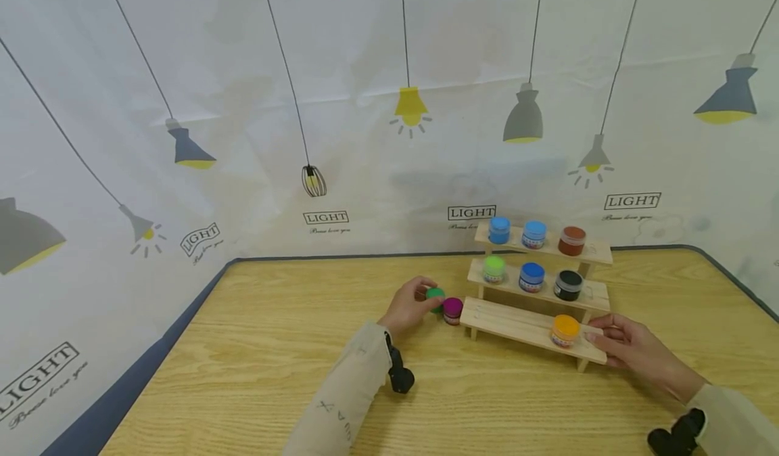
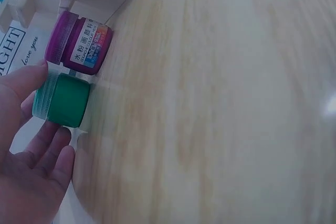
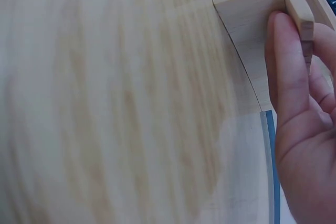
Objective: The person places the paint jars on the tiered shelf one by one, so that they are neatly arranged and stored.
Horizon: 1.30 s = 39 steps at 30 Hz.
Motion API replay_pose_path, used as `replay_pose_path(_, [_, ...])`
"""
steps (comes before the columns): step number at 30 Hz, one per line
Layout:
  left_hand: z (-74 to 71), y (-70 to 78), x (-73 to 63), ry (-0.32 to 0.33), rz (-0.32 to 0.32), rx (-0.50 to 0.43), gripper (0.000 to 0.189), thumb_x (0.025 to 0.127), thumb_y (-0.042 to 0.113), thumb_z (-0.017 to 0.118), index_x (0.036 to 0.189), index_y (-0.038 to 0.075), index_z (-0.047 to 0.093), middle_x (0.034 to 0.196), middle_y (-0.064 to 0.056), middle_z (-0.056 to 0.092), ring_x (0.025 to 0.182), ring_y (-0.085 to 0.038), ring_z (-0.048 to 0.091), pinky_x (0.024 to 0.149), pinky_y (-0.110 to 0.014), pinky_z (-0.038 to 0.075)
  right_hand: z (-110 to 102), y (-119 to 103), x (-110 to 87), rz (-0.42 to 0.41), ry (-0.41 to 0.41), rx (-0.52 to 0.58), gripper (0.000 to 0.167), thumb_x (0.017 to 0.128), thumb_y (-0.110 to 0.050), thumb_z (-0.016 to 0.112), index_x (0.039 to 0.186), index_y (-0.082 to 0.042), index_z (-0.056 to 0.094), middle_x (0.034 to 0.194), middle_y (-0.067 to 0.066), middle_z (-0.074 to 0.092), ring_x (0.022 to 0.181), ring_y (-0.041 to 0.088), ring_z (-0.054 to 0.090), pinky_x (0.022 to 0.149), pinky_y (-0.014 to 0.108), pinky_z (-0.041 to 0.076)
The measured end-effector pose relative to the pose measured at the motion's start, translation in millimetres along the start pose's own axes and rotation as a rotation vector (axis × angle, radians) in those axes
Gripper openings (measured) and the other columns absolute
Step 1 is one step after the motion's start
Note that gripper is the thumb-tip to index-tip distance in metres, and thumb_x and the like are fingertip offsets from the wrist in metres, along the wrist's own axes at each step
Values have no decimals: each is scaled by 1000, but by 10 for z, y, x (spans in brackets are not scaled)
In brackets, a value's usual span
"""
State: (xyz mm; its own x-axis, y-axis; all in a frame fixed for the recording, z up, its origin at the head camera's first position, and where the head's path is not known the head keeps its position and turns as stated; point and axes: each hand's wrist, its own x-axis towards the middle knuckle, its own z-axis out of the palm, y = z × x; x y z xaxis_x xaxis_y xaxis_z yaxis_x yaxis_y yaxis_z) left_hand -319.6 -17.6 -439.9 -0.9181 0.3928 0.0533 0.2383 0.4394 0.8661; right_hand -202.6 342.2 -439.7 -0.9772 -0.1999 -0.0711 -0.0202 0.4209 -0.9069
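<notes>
My left hand (image 1: pixel 409 307) holds a green paint jar (image 1: pixel 435 296) by its lid, between thumb and fingers. Right beside that jar stands a purple paint jar (image 2: pixel 86 44) with a printed label, close to the left end of a three-step wooden display rack (image 1: pixel 505 318). At the other end of the rack, my right hand (image 1: pixel 635 349) grips the tip of the lowest plank (image 3: pixel 296 3), fingers beneath it and thumb on the upper side. An orange paint jar (image 1: pixel 565 329) sits on this lowest step, near the right hand.
On the middle step are light green (image 1: pixel 493 268), blue (image 1: pixel 532 276) and black (image 1: pixel 569 284) jars. Two light blue jars and a brown jar (image 1: pixel 572 239) occupy the top step. Behind the wooden table (image 1: pixel 274 348) hangs a white cloth (image 1: pixel 365 50) printed with lamps.
</notes>
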Motion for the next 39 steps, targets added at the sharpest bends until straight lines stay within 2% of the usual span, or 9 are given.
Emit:
replay_pose_path(6, [-28,-12,-29,18,-16,-1,37,83,29,63,110,6,53,93,-2,53,86,-16,51,73,-31,44,4,-19,-6,-10,-1,5,44,94,-22,44,117,14,35,71,1,46,51,10,38,49,30,40])
replay_pose_path(13, [-41,-25,-56,26,-33,9,33,82,31,63,103,8,51,95,-5,52,87,-17,49,75,-31,43,6,-36,-20,14,6,2,45,94,-24,45,118,13,35,71,2,46,51,10,37,49,30,39])
replay_pose_path(21, [-81,-72,-46,-59,23,-31,47,82,26,64,121,5,48,106,-4,53,91,-17,50,74,-30,44,-5,-15,-6,-35,-11,20,40,95,-19,42,116,15,35,71,-1,47,50,12,36,48,30,38])
replay_pose_path(28, [-85,-75,-40,-117,73,-25,47,82,11,64,124,1,46,114,-8,53,99,-21,52,84,-32,43,-18,8,13,-11,0,6,41,95,-20,42,117,13,36,78,0,53,53,11,39,49,29,40])
replay_pose_path(33, [-74,-67,-42,-104,64,-24,43,82,9,63,122,2,49,114,-9,53,102,-21,52,86,-33,42,-17,9,20,21,14,-12,44,94,-24,44,119,12,37,91,5,57,60,10,44,53,28,44])
replay_pose_path(39, [-72,-64,-49,-76,33,-42,41,82,9,64,120,3,51,111,-6,55,98,-19,52,84,-32,43,-10,-4,10,19,18,-3,44,94,-23,45,117,12,37,90,4,57,60,10,45,53,28,44])
